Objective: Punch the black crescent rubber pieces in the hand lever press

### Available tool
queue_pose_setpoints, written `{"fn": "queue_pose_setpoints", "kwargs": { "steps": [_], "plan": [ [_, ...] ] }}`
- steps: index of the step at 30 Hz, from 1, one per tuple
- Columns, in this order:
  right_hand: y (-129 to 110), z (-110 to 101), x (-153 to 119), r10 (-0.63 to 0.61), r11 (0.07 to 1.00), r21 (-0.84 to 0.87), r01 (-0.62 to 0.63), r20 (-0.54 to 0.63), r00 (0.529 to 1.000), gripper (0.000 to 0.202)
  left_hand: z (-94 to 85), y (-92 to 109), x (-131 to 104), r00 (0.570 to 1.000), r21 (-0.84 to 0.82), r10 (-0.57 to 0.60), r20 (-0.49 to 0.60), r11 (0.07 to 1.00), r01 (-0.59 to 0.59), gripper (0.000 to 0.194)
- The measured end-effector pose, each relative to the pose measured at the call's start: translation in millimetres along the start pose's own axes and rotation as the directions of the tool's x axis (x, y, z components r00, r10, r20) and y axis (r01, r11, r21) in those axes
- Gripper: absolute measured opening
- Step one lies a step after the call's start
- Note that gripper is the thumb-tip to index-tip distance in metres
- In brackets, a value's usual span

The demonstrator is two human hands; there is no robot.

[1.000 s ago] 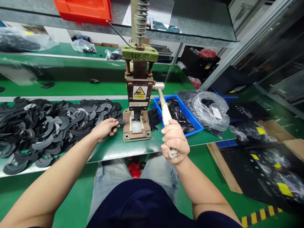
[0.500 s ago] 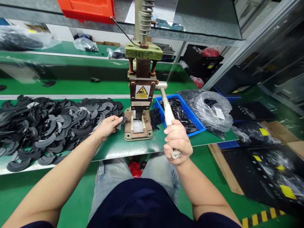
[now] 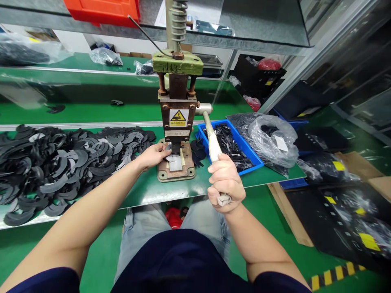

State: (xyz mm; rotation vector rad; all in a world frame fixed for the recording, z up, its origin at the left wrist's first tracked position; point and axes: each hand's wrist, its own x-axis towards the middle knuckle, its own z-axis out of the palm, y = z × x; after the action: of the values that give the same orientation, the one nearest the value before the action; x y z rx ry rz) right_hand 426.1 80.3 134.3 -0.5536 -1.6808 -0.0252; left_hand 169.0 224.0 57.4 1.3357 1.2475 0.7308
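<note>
Between the fingertips of my left hand [image 3: 156,156] is a dark curved plastic piece [image 3: 169,158], at the left side of the press's work spot. My fingers partly cover this piece. The hand press [image 3: 179,101] stands upright on the bench, with a warning label on its front and a pale block [image 3: 175,163] on its base. My right hand [image 3: 226,183] is wrapped around the lower end of the press's lever [image 3: 214,142], which slants down toward me. Left of the press lies a heap of black curved pieces [image 3: 79,158].
A blue tray [image 3: 255,160] of small black parts sits right of the press, beside a few dark pieces [image 3: 198,151]. Farther right lies a clear plastic bag [image 3: 273,140]. A metal shelf with a red bin [image 3: 102,11] runs overhead. Wrapped black parts [image 3: 345,203] lie at the right.
My left hand has moved right with the curved piece, from beside the press base to the work spot. My right hand stays on the lever. The view has shifted slightly.
</note>
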Motion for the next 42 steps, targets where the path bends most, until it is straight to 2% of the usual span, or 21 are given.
{"fn": "queue_pose_setpoints", "kwargs": {
  "steps": [3, 8, 12, 15, 18, 24, 27, 29, 32, 36, 42],
  "plan": [
    [-0.1, 0.6, -0.4, 0.013, 1.000, -0.009, -0.013, -0.006, 1.000, 0.013, 0.4, 2.0, 8.1, 1.000, 0.019, 0.006, 0.028, 1.000, -0.006, 0.038],
    [1.4, 1.8, -2.6, 0.001, 1.000, -0.009, -0.002, -0.025, 1.000, 0.014, 8.2, 22.3, 11.2, 0.990, 0.051, -0.129, 0.048, 0.991, 0.127, 0.030],
    [3.7, 1.3, -3.4, -0.006, 1.000, -0.018, 0.006, -0.015, 1.000, 0.015, 11.5, 34.9, 2.6, 0.996, 0.024, -0.073, 0.051, 0.997, 0.072, 0.030],
    [4.6, -0.3, -2.7, -0.031, 1.000, -0.003, 0.031, 0.005, 1.000, 0.013, 1.9, 36.9, -11.4, 0.988, -0.018, -0.043, 0.147, 0.999, 0.046, 0.031],
    [4.4, -1.4, -1.5, -0.035, 0.999, 0.004, 0.035, 0.018, 0.999, 0.012, -17.9, 31.2, -28.4, 0.977, -0.105, -0.077, 0.200, 0.989, 0.100, 0.037],
    [2.7, -0.2, 0.2, -0.027, 1.000, 0.005, 0.027, 0.002, 1.000, 0.011, -61.9, 12.1, -50.3, 0.983, -0.297, -0.178, -0.049, 0.942, 0.155, 0.043],
    [2.5, 0.9, -0.2, -0.019, 1.000, 0.003, 0.019, -0.013, 1.000, 0.012, -73.1, 8.3, -59.3, 0.965, -0.429, -0.218, -0.148, 0.893, 0.136, 0.031],
    [2.7, 1.4, -0.8, -0.001, 1.000, -0.008, 0.001, -0.026, 1.000, 0.012, -73.8, 5.6, -65.7, 0.954, -0.503, -0.246, -0.169, 0.854, 0.131, 0.027],
    [3.1, 1.4, -1.1, 0.000, 1.000, -0.020, -0.001, -0.027, 1.000, 0.012, -67.7, -1.5, -73.8, 0.959, -0.548, -0.231, -0.166, 0.830, 0.105, 0.041],
    [2.9, 0.6, 0.1, -0.006, 1.000, -0.026, 0.005, -0.015, 1.000, 0.011, -59.2, -12.6, -81.2, 0.972, -0.522, -0.178, -0.153, 0.850, 0.074, 0.043],
    [2.1, 1.9, 0.6, -0.002, 0.999, -0.045, 0.000, -0.031, 1.000, 0.011, -57.7, -20.1, -84.5, 0.970, -0.474, -0.172, -0.172, 0.877, 0.071, 0.049]
  ]
}}
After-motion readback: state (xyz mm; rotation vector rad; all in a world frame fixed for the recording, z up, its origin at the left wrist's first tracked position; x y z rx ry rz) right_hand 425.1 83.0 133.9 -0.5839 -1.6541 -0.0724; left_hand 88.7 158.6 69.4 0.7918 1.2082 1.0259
